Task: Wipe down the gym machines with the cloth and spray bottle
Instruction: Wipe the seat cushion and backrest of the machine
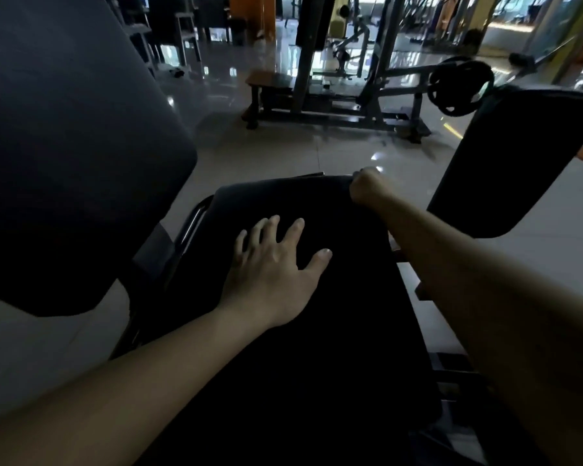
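Hands on pad [334, 331]: left [276, 274] splayed, right [366, 188] maybe gripping.

Our left hand [276, 264] lies flat mid-frame on the black padded bench [317, 331]. Our right hand [367, 188] sits curled at its far right corner, with the forearm lying along the right edge. At upper left a large dark cushioned pad [64, 146] crowds the bench, and a black metal tube [191, 223] fills the narrow gap. At right another black pad [519, 163] stands apart across a strip of glossy pale tiled floor [300, 153]. Beyond the far edge the floor lies open up to a grey weight machine [350, 105].
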Demonstrator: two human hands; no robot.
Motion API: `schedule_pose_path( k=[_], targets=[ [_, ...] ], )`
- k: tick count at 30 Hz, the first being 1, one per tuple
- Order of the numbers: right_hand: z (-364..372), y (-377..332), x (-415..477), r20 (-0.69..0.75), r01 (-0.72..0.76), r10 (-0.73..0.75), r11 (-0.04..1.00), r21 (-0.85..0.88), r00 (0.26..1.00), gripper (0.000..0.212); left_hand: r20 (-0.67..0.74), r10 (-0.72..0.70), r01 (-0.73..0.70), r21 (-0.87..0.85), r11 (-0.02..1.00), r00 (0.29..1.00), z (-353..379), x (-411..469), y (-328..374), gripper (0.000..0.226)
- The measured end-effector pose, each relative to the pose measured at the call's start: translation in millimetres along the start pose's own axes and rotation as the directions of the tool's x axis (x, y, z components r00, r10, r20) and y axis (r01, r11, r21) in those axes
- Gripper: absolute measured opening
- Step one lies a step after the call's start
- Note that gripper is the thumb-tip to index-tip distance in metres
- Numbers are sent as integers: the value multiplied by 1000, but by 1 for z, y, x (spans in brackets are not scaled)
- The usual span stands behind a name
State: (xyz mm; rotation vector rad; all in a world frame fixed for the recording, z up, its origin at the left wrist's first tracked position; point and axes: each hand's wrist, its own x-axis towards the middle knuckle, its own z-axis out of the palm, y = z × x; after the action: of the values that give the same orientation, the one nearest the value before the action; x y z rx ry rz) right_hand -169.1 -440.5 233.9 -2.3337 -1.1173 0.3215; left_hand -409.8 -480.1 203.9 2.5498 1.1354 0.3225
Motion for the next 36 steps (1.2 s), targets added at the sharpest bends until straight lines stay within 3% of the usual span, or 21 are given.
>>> schedule_pose_path(
  k=[4,8,13,15,20,24,27,31,36],
  targets=[
    [7,3,23,26,10,-11,998,56,1000,27,3,-12,12,8,1000,1000,-4,-3,2,76],
    [-3,13,-39,51,-59,51,985,160,997,25,14,-51,51,4,999,999,-10,-7,6,75],
    [-40,7,-125,335,-147,74,970,196,939,25,64,-92,88,64,994,994,-16,-3,11,73],
    [-42,8,-116,324,-237,156,944,229,933,21,74,-99,94,68,993,992,-15,-2,11,72],
    [-16,-6,-32,126,-258,245,961,97,961,23,89,-104,95,99,991,991,-14,-3,12,72],
    [3,-18,18,-12,-112,112,980,-166,994,25,143,-115,103,94,990,983,-16,-2,12,74],
    [9,-38,40,140,59,-1,911,-407,990,25,166,-99,90,61,994,981,-19,-1,10,75],
    [35,-85,41,348,272,-118,857,-437,930,27,169,-85,83,20,996,982,-19,-4,8,75],
    [59,-138,49,580,341,-119,894,-290,806,21,197,-107,104,26,994,975,-19,-2,8,78]
  ],
)
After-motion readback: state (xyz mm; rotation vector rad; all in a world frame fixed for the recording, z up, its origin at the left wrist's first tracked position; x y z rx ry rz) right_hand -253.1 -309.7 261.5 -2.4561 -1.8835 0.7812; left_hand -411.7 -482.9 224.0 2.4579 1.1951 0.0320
